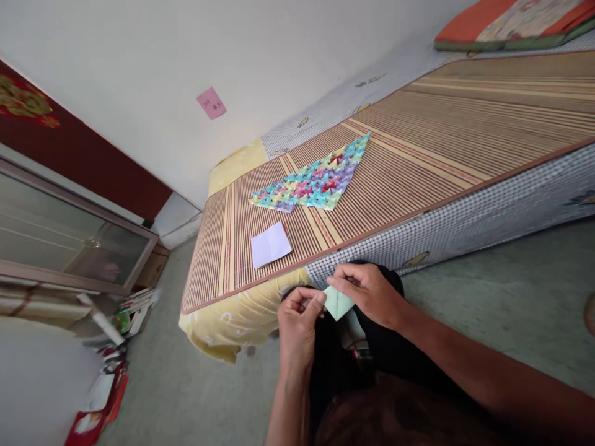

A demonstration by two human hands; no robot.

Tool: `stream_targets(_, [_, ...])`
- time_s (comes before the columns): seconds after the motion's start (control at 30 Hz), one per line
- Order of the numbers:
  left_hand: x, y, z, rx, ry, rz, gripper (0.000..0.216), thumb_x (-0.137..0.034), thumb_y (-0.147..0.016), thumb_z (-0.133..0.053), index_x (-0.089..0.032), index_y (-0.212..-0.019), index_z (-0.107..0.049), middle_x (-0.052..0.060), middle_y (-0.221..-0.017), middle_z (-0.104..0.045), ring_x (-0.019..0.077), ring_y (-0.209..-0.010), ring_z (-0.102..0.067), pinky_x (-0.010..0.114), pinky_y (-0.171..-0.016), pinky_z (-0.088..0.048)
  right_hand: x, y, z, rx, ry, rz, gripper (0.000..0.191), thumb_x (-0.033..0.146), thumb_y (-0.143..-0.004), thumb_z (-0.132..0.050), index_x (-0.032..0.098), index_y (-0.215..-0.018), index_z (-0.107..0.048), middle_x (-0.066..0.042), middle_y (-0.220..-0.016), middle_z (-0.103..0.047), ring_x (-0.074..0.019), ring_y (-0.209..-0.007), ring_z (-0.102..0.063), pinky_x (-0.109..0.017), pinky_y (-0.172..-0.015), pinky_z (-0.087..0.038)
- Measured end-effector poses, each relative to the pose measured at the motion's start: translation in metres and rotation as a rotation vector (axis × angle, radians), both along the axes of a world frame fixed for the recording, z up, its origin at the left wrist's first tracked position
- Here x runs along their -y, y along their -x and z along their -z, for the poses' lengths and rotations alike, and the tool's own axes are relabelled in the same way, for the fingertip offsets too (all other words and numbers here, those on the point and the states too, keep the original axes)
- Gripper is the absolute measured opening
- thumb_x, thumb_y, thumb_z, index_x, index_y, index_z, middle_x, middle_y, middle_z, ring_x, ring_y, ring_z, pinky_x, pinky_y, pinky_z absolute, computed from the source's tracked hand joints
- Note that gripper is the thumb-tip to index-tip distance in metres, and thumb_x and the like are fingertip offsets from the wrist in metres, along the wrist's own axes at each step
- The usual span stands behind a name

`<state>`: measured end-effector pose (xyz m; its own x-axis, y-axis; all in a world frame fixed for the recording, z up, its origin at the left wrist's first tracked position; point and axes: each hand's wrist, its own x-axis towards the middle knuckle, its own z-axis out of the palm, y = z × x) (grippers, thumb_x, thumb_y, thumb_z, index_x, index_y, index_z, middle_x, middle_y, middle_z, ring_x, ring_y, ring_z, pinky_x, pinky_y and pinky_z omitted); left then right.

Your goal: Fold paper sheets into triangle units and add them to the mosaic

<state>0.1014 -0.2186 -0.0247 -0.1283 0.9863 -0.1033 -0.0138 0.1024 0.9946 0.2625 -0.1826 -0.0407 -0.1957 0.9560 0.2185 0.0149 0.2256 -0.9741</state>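
Striped bed mat (418,155), white wall (186,56); both hands' grip clamped on green paper (338,303).

Seen from above, a person's left hand (297,322) and right hand (369,294) pinch a small pale green folded paper (338,303) between them, at six o'clock. Just beyond, toward twelve o'clock, a bed's striped bamboo mat (418,161) holds a white folded sheet (270,244). Farther on lies a multicoloured triangular origami patchwork (316,179).
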Motion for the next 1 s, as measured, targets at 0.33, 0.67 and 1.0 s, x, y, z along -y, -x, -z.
stream_targets(0.33, [-0.003,-0.005,0.008,0.258,-0.021,-0.167,0.03,-0.038,-0.069,-0.087,-0.015,-0.068,-0.067,-0.002,-0.061,-0.06,0.0095,-0.059,-0.053,0.022,-0.063,-0.043,0.004,0.007,0.004,-0.186,0.252,-0.249,0.028,0.043,-0.082,-0.076,0.017,-0.077,-0.067,-0.002,-0.07,-0.069,-0.0146,-0.06,-0.061,-0.026,-0.058,-0.051])
stream_targets(0.67, [-0.003,-0.013,0.006,0.389,0.036,-0.145,0.032,-0.038,-0.064,-0.09,-0.015,-0.071,-0.068,0.002,-0.069,-0.066,0.0106,-0.062,-0.06,0.022,-0.061,-0.048,0.006,0.009,0.005,-0.046,0.071,-0.038,0.025,0.036,-0.091,-0.064,0.021,-0.073,-0.056,0.005,-0.058,-0.052,-0.0133,-0.055,-0.05,-0.025,-0.053,-0.039])
stream_targets(1.0, [0.002,-0.008,-0.008,0.119,-0.039,-0.061,0.036,-0.032,-0.084,-0.078,-0.018,-0.115,-0.066,-0.001,-0.069,-0.072,0.0101,-0.054,-0.062,0.02,-0.054,-0.046,0.003,0.004,0.005,0.244,-0.511,0.167,0.018,0.013,-0.099,-0.052,0.019,-0.084,-0.061,-0.001,-0.078,-0.055,-0.0159,-0.073,-0.057,-0.027,-0.069,-0.045])
